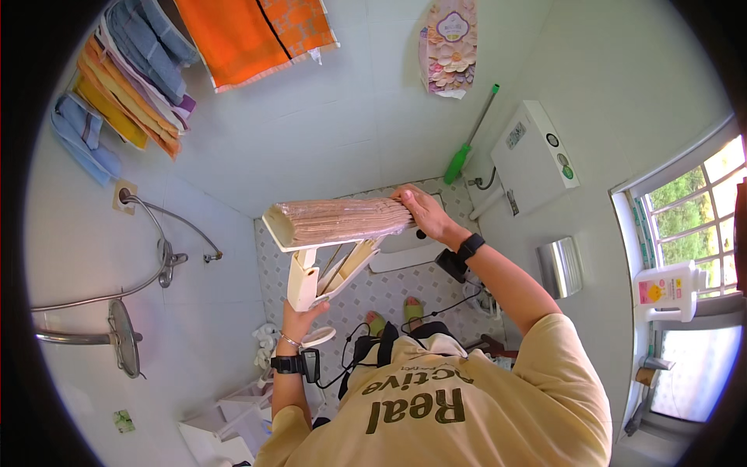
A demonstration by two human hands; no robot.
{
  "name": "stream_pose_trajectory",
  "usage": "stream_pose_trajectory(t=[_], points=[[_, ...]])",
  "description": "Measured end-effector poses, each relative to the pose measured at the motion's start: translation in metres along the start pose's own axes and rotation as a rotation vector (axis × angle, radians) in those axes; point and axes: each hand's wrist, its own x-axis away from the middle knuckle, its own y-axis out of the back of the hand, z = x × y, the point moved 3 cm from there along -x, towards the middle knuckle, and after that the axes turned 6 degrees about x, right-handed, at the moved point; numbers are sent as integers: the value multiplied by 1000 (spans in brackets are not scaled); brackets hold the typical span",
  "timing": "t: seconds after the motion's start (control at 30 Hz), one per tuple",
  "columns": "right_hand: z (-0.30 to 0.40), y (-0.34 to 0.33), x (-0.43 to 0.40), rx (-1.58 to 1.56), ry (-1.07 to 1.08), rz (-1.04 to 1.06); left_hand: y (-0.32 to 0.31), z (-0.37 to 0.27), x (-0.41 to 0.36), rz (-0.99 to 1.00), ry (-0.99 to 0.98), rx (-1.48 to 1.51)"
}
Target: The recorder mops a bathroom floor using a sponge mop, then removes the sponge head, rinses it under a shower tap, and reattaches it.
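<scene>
My left hand (pixel 300 321) grips the lower end of a cream plastic hinged frame (pixel 302 286) that has thin metal rods along its arms. On top of this frame sits a long pleated pinkish-brown bundle (pixel 350 220), partly covered in clear film, with a cream plastic end at its left. My right hand (pixel 429 216) is closed around the bundle's right end, thumb on top. The whole piece is held up in front of me, above the tiled floor (pixel 280 257). The bundle's underside and my left fingertips are mostly hidden.
A white floor fixture (pixel 402 260) lies beyond the bundle. At left are a mixer tap (pixel 169 257) and shower head (pixel 124 338). A green-handled tool (pixel 458 165) leans in the corner near a white tank (pixel 528 157). Cables hang by my slippers (pixel 413 310). White shelving (pixel 233 417) stands at lower left.
</scene>
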Motion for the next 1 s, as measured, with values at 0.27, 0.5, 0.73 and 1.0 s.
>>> stream_pose_trajectory(t=[0.27, 0.5, 0.73, 1.0], points=[[8, 3, -1, 6, -127, 15, -5, 4, -1, -1, -18, -29], [-1, -4, 1, -1, -316, 22, -2, 19, 5, -13, -24, -21], [71, -14, 6, 294, 341, -229, 3, 26, 5, -44, -40, -11], [117, -20, 9, 304, 544, -108, -6, 27, 8, -28, -1, 5]])
